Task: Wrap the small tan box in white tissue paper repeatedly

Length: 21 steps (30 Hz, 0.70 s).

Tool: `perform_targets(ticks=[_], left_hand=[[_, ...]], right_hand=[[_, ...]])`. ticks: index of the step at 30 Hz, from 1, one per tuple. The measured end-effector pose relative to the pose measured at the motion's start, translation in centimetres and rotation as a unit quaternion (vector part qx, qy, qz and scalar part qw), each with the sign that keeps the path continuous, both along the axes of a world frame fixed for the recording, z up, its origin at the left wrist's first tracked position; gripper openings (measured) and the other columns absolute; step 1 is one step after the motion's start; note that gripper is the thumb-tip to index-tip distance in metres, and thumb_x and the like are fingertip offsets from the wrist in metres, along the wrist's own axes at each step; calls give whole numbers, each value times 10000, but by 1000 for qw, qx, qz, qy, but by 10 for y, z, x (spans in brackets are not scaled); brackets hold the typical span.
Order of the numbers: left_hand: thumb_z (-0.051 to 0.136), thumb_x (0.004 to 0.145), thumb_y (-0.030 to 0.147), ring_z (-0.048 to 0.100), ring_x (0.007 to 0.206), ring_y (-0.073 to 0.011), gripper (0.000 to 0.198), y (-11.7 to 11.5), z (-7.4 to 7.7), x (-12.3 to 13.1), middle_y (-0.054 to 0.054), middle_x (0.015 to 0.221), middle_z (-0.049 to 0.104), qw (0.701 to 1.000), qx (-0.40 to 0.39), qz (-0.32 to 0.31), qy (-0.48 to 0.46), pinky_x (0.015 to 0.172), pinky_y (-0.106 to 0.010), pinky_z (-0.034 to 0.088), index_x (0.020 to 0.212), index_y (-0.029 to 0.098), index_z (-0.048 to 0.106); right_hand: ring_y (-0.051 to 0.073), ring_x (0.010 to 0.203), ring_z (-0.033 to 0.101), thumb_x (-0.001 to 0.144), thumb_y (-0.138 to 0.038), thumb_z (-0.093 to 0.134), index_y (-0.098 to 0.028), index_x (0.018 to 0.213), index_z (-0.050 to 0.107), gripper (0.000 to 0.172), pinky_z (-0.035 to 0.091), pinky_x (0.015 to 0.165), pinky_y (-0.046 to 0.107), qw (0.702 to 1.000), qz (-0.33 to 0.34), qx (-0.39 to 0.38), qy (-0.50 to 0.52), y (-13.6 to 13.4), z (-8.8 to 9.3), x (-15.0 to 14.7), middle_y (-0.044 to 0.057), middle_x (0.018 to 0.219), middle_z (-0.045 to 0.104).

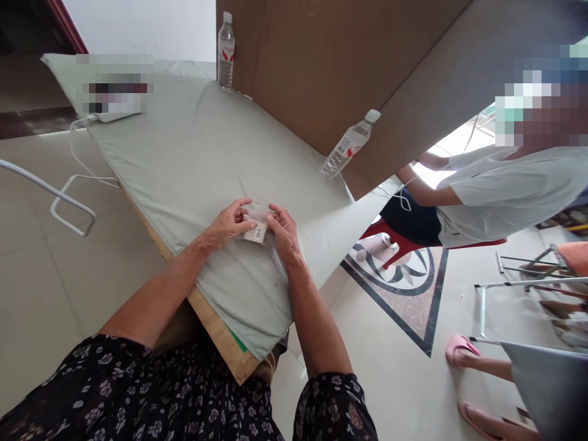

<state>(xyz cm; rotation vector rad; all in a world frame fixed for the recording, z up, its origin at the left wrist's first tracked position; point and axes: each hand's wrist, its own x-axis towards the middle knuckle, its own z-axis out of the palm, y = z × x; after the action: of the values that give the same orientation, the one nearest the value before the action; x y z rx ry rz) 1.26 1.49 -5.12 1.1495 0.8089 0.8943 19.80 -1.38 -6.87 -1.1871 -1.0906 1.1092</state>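
Toward the near corner of the desk (169, 141), the left hand (226, 223) and right hand (285, 236) held a small printed packet (256, 233), left fingers half curled with the thumb on it, right fingers pinched at its side; a clear bottle (346, 149) stood farther off.

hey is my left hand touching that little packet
Touching: in the head view, the left hand has its thumb on the small packet near one corner.

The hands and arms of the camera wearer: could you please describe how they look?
The left hand, right hand and forearms are bare. The left sleeve and right sleeve are black, loose and printed with small pale flowers.
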Motion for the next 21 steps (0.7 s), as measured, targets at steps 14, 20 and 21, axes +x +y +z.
perform_targets(ticks=[14,20,21], left_hand=[[826,678,321,592,838,-128,825,-1,2,1,-9,1009,568,999,22,16,39,746,-265,500,1432,157,536],[826,705,343,592,816,-123,739,1,-1,0,2,967,580,998,41,19,36,723,-251,487,1381,175,578],[822,717,353,595,814,-124,720,1,-2,0,0,968,589,998,45,21,34,723,-250,487,1373,178,582]], right_hand=[[131,680,499,660,-523,785,-225,745,665,333,420,654,278,1000,13,-25,8,19,20,-17,-37,703,592],[124,699,514,730,-465,722,-225,803,641,264,442,682,274,999,33,-3,-8,8,27,-21,-37,753,584],[126,705,515,742,-453,707,-225,803,639,245,444,684,273,1000,25,1,-17,5,28,-23,-35,755,582]])
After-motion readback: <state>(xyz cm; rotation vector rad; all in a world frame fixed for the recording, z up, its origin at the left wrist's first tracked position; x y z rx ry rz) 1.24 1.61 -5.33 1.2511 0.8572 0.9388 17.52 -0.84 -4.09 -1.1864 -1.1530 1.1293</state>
